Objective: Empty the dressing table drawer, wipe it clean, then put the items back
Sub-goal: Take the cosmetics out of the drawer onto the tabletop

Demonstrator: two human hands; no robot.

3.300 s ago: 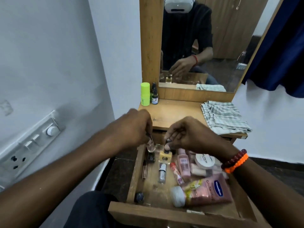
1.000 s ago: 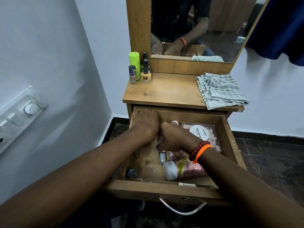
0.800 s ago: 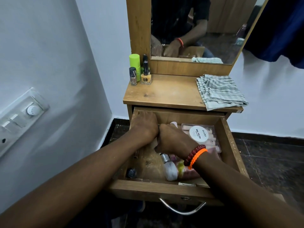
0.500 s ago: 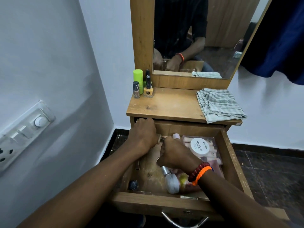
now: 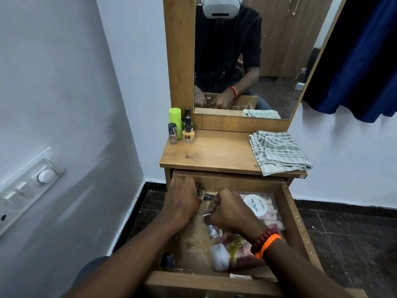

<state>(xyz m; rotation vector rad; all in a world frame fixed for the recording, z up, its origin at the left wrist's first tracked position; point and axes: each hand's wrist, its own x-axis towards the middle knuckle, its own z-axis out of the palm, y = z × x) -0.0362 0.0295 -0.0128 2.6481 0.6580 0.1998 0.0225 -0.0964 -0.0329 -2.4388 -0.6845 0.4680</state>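
The wooden drawer (image 5: 297, 224) stands pulled out below the dressing table top (image 5: 217, 153). My left hand (image 5: 182, 203) is at the drawer's back left, fingers closed around a small dark-capped bottle (image 5: 200, 191). Beside it my right hand (image 5: 229, 216) is a fist over the drawer's middle, pinching a small thin item (image 5: 206, 213) I cannot identify. Inside lie a white nail-polish jar (image 5: 256, 206), a pink tube with a white cap (image 5: 232, 255), a silver-capped bottle (image 5: 211, 231) and a dark small thing (image 5: 168, 260). A folded striped cloth (image 5: 277, 151) rests on the top's right side.
At the table top's back left stand a green cylinder (image 5: 175, 116), a dark dropper bottle (image 5: 187, 112) and two nail polish bottles (image 5: 172, 134) (image 5: 188, 135). A mirror (image 5: 247, 61) rises behind. White wall with a switch panel (image 5: 32, 186) on the left, blue curtain (image 5: 361, 61) on the right.
Two nail polish bottles left the drawer and now stand on the table top. Both hands went back into the drawer, closed on small items, and have risen slightly toward its back.
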